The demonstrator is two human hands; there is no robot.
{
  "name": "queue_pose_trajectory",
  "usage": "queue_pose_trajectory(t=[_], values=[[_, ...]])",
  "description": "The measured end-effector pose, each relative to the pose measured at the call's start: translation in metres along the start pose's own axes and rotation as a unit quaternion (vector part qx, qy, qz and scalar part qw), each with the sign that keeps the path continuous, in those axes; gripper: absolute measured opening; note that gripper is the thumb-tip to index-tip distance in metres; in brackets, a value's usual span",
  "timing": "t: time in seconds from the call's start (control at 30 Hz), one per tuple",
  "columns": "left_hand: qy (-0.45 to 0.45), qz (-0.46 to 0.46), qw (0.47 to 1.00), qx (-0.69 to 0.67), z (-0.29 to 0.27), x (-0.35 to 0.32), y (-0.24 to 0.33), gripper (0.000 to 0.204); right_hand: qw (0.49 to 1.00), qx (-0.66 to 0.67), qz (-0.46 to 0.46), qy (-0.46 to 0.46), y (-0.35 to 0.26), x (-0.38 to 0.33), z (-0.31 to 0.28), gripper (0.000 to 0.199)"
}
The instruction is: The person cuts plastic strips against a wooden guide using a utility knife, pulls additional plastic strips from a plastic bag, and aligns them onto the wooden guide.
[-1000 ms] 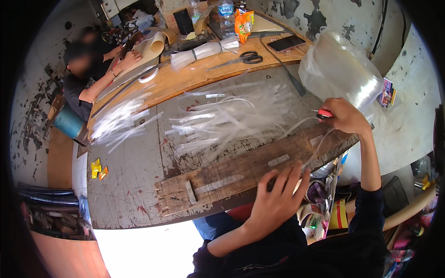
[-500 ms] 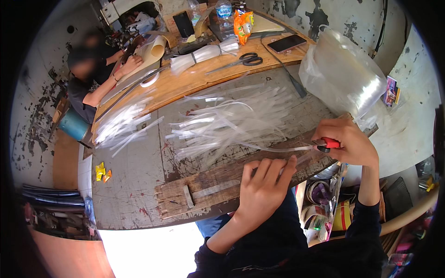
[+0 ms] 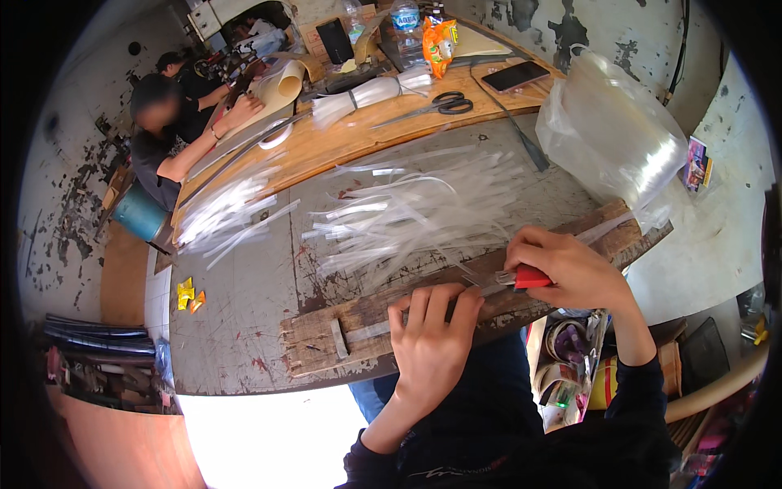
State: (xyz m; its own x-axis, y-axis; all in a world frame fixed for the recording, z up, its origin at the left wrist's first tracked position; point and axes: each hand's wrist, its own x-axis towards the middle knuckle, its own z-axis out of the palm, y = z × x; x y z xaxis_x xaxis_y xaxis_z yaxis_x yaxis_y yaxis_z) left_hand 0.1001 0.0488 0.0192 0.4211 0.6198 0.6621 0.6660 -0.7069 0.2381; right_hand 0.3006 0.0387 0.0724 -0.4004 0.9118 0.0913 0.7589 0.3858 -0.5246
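A clear strip is lying along the wooden board. The right hand is gripping a red tool over it; the left hand is resting curled fingers on the board, whether pinching I can't tell. Beyond, loose strips are littering the grey table.
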Motion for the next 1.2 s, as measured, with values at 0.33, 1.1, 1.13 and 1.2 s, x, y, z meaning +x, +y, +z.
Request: queue_pose_trajectory(t=[0.33, 1.1, 1.13, 1.2], values=[[-0.099, 0.049, 0.992, -0.062, -0.014, 0.024, -0.021, 0.026, 0.999, 0.026, -0.031, 0.036, 0.012, 0.002, 0.014, 0.032], [0.013, -0.133, 0.985, 0.105, -0.057, -0.027, -0.029, 0.02, 0.984, -0.171, -0.01, 0.044, 0.032, 0.088, 0.023, 0.021], [0.013, -0.136, 0.985, 0.107, -0.061, -0.031, -0.028, 0.02, 0.984, -0.17, -0.013, 0.043, 0.033, 0.092, 0.021, 0.021], [0.015, -0.138, 0.986, 0.088, -0.068, -0.035, -0.029, 0.018, 0.986, -0.164, -0.026, -0.016, 0.037, 0.098, 0.016, 0.02]])
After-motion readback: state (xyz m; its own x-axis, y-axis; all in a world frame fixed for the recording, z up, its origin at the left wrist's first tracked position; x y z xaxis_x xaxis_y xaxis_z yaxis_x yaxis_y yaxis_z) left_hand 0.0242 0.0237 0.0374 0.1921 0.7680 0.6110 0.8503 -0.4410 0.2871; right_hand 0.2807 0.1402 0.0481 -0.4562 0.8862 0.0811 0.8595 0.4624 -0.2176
